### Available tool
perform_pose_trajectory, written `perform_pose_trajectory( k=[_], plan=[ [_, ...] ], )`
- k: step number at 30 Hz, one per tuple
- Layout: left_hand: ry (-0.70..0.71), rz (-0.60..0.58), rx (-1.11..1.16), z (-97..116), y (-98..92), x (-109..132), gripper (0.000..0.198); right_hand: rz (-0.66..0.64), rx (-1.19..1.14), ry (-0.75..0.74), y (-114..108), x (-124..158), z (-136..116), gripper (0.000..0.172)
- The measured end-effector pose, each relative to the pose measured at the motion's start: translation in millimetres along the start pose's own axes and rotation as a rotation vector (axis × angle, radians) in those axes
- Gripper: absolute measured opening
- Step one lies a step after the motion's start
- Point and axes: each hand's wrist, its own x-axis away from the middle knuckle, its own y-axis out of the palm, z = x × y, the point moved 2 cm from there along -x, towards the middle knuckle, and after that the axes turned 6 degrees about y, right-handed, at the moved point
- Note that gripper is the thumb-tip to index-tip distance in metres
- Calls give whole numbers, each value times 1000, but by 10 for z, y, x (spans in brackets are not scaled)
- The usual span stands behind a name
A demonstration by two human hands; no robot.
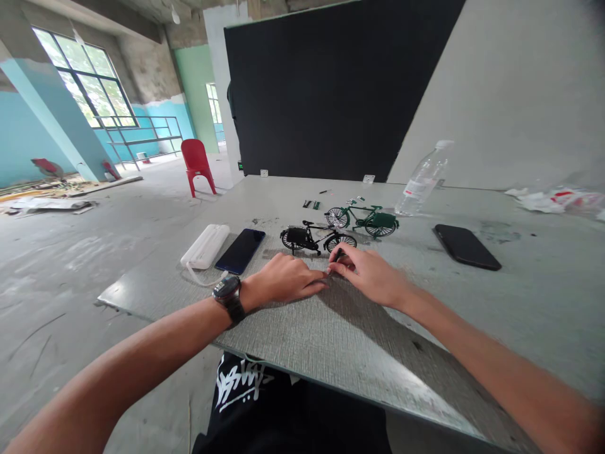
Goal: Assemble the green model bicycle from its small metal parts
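Note:
My right hand (368, 271) pinches a small dark piece (338, 255) between thumb and fingers, just in front of a black model bicycle (307, 238). The piece is too small to make out its kind. Beside it, my left hand (288, 277) rests low over the table, fingers bent together and the index fingertip meeting the right fingertips; anything held there is hidden. The black bicycle stands upright, its front wheel partly behind my right hand. A green model bicycle (363, 221) stands behind it to the right.
Small dark parts (312, 205) lie behind the bicycles on the grey table (283, 328). A white power bank (205, 246) and a blue phone (240, 251) lie left; a black phone (467, 246) and plastic bottle (423, 180) are right. A black panel (331, 94) rises behind.

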Motion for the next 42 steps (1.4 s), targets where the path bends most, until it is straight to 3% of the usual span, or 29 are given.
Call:
perform_pose_trajectory(
  k=[27,42],
  plan=[
    [0,-17,2,12,-24,5,44,55,6,6,18,20,21,16],
    [18,2,25,20,-15,2,40,10,-9,54,35,14,-6,6]
  ],
)
